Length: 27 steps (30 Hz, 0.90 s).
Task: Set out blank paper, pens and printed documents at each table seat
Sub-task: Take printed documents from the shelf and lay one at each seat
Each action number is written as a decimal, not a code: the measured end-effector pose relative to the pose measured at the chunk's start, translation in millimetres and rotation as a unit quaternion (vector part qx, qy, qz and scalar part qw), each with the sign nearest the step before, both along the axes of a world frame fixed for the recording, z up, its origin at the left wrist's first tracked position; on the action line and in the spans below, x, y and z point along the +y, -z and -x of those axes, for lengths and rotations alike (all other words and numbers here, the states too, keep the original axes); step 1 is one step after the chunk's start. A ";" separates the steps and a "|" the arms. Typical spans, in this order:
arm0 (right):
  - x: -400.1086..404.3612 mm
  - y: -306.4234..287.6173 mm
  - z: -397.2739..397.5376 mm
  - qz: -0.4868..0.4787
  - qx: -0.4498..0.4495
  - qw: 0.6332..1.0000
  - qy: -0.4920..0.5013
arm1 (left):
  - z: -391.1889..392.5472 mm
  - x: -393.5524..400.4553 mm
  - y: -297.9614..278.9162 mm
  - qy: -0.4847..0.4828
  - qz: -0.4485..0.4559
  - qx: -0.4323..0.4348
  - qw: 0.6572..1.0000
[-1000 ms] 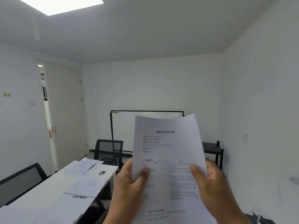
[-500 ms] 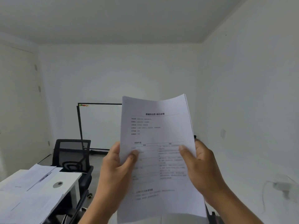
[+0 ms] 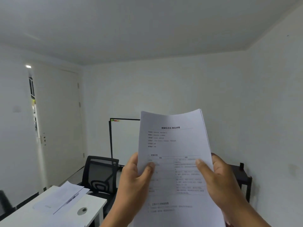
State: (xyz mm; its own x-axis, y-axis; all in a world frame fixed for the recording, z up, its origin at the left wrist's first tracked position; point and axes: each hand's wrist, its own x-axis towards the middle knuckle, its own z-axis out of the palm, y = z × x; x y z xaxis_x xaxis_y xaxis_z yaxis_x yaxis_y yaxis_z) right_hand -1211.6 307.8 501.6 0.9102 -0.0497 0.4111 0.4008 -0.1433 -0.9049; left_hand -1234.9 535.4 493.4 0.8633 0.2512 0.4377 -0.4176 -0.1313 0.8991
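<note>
I hold a stack of printed documents (image 3: 173, 145) upright in front of me, printed side toward me. My left hand (image 3: 132, 182) grips its left edge, thumb on the front page. My right hand (image 3: 219, 182) grips the right edge the same way. Down at the lower left stands a white table (image 3: 91, 202). On its far end lie sheets of paper (image 3: 60, 197) with a pen (image 3: 72, 199) on top.
A black mesh office chair (image 3: 100, 174) stands at the table's far end. A whiteboard (image 3: 124, 140) leans on the back wall. A dark side table (image 3: 241, 177) stands against the right wall. A white door (image 3: 59, 125) is at the left.
The view swung right and then back left, so the door and table shifted in view. Both hands kept their grip on the stack, which stayed upright before me.
</note>
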 end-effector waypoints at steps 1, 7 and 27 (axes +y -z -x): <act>2.6 -2.9 -21.8 -0.006 -0.004 1.000 -0.009 | -19.6 3.0 -1.3 -0.010 -0.010 -0.004 1.000; -1.9 -8.5 -152.9 -0.001 -0.029 1.000 -0.013 | -129.3 -0.4 -9.0 -0.092 -0.059 -0.019 0.994; 48.4 -16.7 -553.7 -0.014 -0.039 0.991 -0.131 | -489.6 27.5 -18.1 -0.157 -0.044 -0.025 0.986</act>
State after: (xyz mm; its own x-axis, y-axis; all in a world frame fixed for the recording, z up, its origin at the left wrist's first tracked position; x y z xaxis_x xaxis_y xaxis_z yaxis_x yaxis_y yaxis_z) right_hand -657.9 356.2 518.3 0.8592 0.1719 0.4819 0.4893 -0.0005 -0.8721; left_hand -745.3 562.8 511.6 0.7259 0.4625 0.5092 -0.3865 -0.3380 0.8581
